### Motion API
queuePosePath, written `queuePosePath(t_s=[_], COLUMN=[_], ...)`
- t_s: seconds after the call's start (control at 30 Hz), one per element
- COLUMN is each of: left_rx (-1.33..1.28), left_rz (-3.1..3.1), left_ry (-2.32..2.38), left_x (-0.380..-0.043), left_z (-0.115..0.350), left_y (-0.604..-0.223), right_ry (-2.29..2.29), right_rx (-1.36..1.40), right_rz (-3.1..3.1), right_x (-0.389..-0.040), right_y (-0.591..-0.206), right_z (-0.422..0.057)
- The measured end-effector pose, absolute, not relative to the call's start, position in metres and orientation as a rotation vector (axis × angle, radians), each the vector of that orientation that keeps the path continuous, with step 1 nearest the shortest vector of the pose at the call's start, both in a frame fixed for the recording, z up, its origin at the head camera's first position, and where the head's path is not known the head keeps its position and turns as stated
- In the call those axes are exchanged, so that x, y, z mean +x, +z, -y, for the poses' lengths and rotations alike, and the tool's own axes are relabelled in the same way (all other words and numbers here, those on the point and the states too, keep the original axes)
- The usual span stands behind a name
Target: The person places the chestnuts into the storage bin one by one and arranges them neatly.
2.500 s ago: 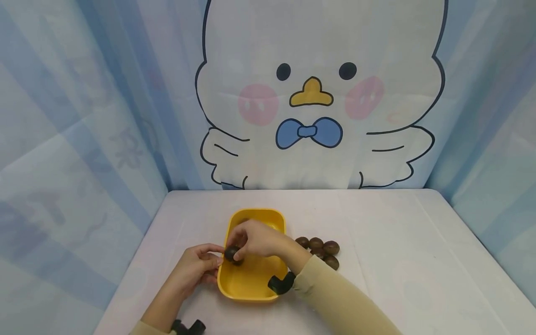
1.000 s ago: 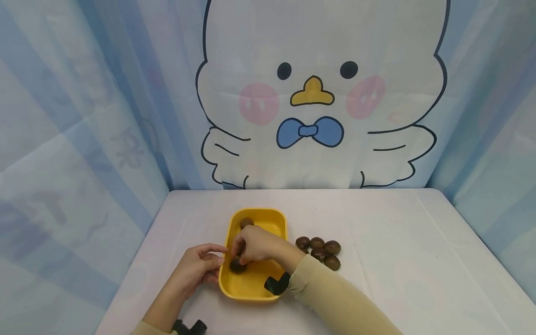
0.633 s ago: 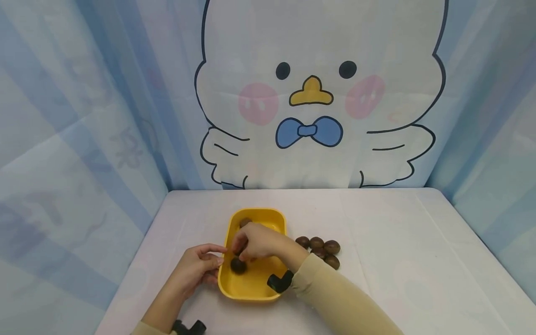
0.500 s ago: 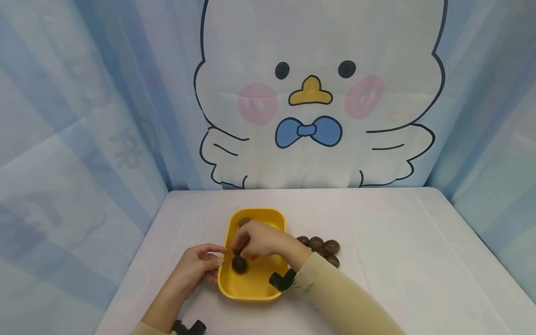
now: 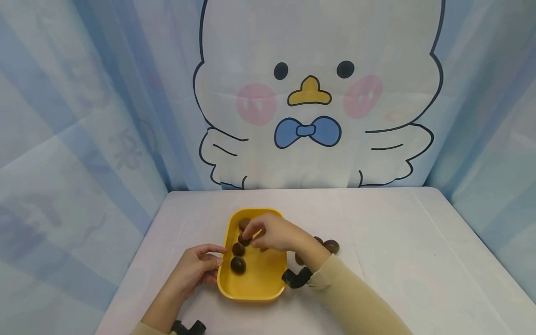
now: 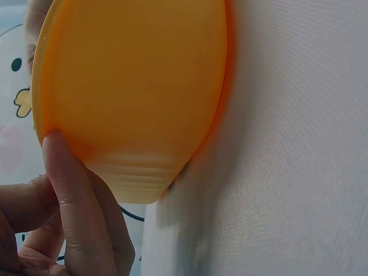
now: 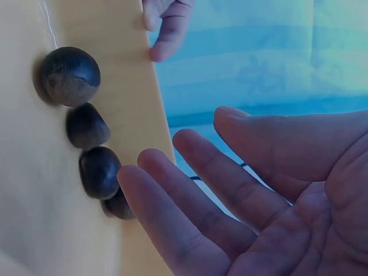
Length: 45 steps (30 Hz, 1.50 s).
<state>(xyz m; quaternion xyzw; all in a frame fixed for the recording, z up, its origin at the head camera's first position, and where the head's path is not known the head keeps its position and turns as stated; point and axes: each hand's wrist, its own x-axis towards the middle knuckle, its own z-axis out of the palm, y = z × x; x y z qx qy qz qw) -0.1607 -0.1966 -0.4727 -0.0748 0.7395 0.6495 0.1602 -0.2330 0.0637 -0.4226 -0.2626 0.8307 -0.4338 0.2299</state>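
Yellow plastic round-cornered tray (image 5: 265,280), left hand (image 5: 198,265) touching its side, fingers extended, right hand (image 5: 273,232) — fingers relaxed, holding nothing — above it, between them four dark-brown round balls (image 5: 238,265)

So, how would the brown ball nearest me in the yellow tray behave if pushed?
The brown ball looks nearly round, so it would probably roll. Its partly glossy surface suggests it may feel slippery. The yellow tray has raised sides, likely keeping it inside.
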Motion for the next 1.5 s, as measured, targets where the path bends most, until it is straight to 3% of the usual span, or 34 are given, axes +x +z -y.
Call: queuePosePath(t_s=[1.5], left_rx=[-0.281], left_rz=[-2.121], left_ry=[1.847], left_x=[-0.16], left_z=[0.193], left_y=[-0.472], right_ry=[-1.278], right_rx=[-0.6], right_rz=[-2.492], right_x=[-0.211], right_y=[-0.421], right_z=[-0.21])
